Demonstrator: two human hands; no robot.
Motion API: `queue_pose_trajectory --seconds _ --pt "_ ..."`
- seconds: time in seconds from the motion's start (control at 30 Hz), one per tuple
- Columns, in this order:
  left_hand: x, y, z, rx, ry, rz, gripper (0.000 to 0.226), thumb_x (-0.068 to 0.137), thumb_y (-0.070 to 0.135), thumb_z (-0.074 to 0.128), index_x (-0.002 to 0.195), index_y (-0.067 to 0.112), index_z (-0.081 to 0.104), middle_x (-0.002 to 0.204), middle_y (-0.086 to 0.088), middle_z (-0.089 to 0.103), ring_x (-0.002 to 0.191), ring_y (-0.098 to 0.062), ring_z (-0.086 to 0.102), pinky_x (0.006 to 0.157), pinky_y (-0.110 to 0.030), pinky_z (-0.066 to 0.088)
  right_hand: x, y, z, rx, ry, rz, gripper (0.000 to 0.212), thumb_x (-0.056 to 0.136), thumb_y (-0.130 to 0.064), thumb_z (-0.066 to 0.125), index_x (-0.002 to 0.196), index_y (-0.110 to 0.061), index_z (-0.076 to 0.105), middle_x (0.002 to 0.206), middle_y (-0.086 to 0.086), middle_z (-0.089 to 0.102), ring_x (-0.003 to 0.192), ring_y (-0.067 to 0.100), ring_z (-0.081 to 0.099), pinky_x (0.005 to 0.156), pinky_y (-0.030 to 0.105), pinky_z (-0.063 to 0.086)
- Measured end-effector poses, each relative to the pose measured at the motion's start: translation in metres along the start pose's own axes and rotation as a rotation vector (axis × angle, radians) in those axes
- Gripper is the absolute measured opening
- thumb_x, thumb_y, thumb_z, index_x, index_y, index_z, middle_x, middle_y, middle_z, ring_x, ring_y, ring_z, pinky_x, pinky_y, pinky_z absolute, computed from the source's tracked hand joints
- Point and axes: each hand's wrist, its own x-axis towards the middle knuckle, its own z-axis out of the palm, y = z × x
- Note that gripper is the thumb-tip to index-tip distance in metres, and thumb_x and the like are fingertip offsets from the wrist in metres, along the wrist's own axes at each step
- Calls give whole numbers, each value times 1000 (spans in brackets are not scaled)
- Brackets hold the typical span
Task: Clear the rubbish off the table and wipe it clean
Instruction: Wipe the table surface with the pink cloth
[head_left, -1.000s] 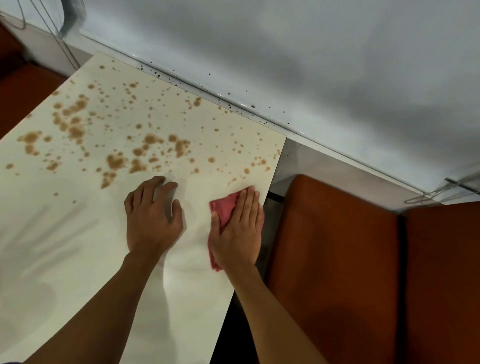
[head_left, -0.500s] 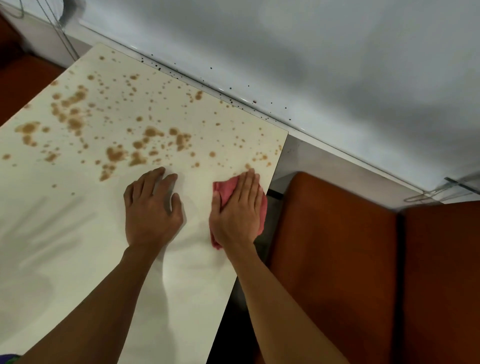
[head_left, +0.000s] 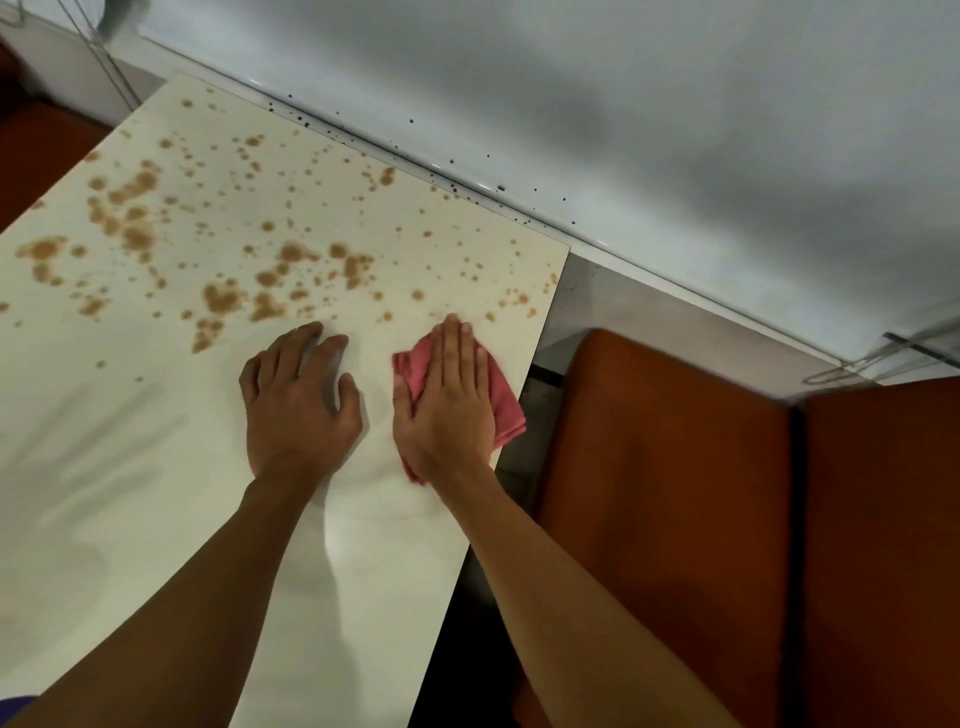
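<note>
A cream table (head_left: 130, 467) is spattered with brown stains (head_left: 223, 299) over its far half; the near half shows faint wet streaks. My right hand (head_left: 447, 400) lies flat, fingers straight, pressing a pink cloth (head_left: 501, 405) onto the table near its right edge, fingertips close to the nearest spots. Most of the cloth is hidden under the palm. My left hand (head_left: 298, 400) rests on the table just left of it, fingers slightly bent, holding nothing.
An orange bench seat (head_left: 675, 493) runs along the table's right side, across a dark gap. A pale wall (head_left: 623, 130) with small dark specks along its ledge borders the table's far edge. Another orange seat (head_left: 31, 140) shows at far left.
My right hand has slid the pink cloth away from me along the right edge, toward the stains. My left hand has stayed in place on the table.
</note>
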Motion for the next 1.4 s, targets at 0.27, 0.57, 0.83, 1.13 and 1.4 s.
queue_pose_trajectory --seconds 0.27,0.57,0.83,1.13,1.4 --pt "1 0 0 -15 4 -3 46 93 30 57 137 20 63 149 -3 55 137 -28 50 116 -49 34 5 31 -6 -53 6 75 79 110 -58 24 167 -9 -3 176 4 -6 162 16 -11 132 42 5" --pt "0 -2 0 -25 17 -8 44 91 26 58 135 20 64 148 -2 56 136 -29 52 115 -50 35 -13 52 -11 -101 -71 -221 77 110 -58 24 168 -14 -1 176 2 -8 161 13 -13 133 40 2" --pt "0 -3 2 -9 7 -16 47 91 27 56 137 19 63 150 -3 55 136 -29 51 115 -49 34 12 12 -5 -28 -77 -243 76 112 -55 23 168 -10 1 176 4 -3 162 14 -10 133 39 3" --pt "1 -2 0 -28 -7 -27 47 92 28 55 137 20 63 151 -2 54 138 -28 50 117 -50 33 43 8 -1 -25 23 79 78 111 -55 21 166 -5 -1 176 10 -2 163 22 -7 132 45 8" --pt "1 -1 -1 -30 -15 -30 47 92 28 56 137 20 63 151 -2 54 138 -28 50 117 -49 32 8 56 -15 -83 -30 -179 76 110 -57 25 168 -13 0 177 1 -5 162 13 -11 132 38 1"
